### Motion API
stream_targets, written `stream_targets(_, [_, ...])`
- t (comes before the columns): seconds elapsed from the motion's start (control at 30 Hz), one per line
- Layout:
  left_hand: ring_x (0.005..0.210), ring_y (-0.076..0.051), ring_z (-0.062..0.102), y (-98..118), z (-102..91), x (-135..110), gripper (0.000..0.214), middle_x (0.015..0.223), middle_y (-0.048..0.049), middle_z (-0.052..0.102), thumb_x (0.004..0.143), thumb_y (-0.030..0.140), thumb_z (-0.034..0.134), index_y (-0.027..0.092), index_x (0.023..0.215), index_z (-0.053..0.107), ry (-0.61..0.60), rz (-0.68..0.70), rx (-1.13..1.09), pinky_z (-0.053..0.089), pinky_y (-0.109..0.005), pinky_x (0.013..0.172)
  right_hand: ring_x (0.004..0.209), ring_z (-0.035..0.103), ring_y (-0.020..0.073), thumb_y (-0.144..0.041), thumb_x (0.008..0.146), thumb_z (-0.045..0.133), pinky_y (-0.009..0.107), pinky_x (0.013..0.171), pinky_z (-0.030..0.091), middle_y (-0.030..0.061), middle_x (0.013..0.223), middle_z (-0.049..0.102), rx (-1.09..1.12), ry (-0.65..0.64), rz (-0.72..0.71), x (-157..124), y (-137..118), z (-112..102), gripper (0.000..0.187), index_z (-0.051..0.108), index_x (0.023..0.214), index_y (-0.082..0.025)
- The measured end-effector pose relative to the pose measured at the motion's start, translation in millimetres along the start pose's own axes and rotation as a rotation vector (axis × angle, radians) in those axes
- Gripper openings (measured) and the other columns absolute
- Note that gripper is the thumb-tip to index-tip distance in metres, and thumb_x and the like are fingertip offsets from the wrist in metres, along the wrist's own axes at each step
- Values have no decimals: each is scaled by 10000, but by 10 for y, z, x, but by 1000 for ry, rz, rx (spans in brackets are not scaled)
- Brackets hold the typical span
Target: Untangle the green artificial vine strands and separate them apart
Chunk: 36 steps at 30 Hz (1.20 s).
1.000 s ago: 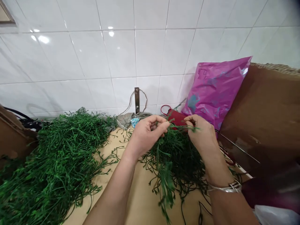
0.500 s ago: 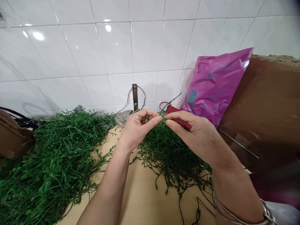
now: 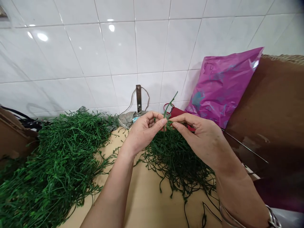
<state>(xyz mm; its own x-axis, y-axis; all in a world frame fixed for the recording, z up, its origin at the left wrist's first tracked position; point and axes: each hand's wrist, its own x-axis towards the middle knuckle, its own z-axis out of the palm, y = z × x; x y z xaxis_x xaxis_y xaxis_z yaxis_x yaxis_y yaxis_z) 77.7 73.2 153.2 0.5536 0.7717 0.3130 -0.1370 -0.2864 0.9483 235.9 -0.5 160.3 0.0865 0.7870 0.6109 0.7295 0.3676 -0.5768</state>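
Note:
My left hand (image 3: 144,133) and my right hand (image 3: 201,137) meet at their fingertips above a dark green heap of plastic stems (image 3: 177,158) on the pale wooden table (image 3: 144,202). Both hands pinch one thin green plastic stem (image 3: 169,109), whose curved end sticks up between them. The left fingers are curled, thumb against forefinger. The right thumb and forefinger are pressed on the same stem. A metal bangle (image 3: 270,217) sits on my right wrist.
A large brighter green pile of stems (image 3: 54,161) covers the table's left side. A pink plastic bag (image 3: 220,85) leans on a brown cardboard box (image 3: 270,117) at right. A red pouch (image 3: 177,112), a grey cloth (image 3: 125,118) and a metal bracket (image 3: 138,97) lie by the white tiled wall.
My right hand turned and closed in until its fingertips met the left's. The hanging bunch of stems has gone down onto the heap; one stem now stands up between the fingers.

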Motion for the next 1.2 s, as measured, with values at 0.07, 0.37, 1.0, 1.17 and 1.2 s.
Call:
stream_targets(0.07, [719, -81, 524, -12, 25, 5, 200, 756, 41, 543, 847, 274, 703, 161, 895, 545, -26, -27, -53, 424, -231, 711, 700, 645, 116, -174, 943, 592, 213, 680, 480, -24, 813, 742, -45, 55, -14, -5, 2, 15, 147, 733, 917, -207])
stream_targets(0.37, [682, -72, 525, -75, 39, 19, 143, 758, 49, 501, 877, 266, 647, 157, 914, 563, -56, -58, -149, 440, -236, 715, 787, 684, 140, -207, 967, 539, 234, 724, 491, 4, 881, 758, 19, 53, 5, 9, 29, -28, 197, 734, 940, -206])
stream_targets(1.0, [659, -99, 387, -1, 15, -19, 159, 720, 41, 449, 875, 313, 646, 169, 920, 594, -49, 17, 28, 330, -230, 609, 722, 578, 138, -419, 724, 809, 272, 676, 501, -1, 756, 615, 672, -167, 288, 32, 94, -35, 291, 636, 781, -193])
stream_targets(1.17, [640, -107, 389, 45, 5, -43, 136, 706, 32, 459, 908, 305, 598, 172, 931, 617, -77, -44, 119, 318, -240, 582, 693, 573, 128, -401, 704, 813, 272, 656, 499, -15, 739, 602, 711, -178, 340, 47, 145, -17, 300, 623, 807, -193])
stream_targets(1.2, [630, -108, 387, 48, 0, -46, 135, 693, 34, 454, 914, 299, 585, 172, 940, 622, -84, -62, 148, 315, -242, 575, 699, 586, 133, -397, 702, 812, 274, 659, 504, -8, 744, 619, 689, -162, 325, 48, 153, -5, 299, 622, 805, -191])
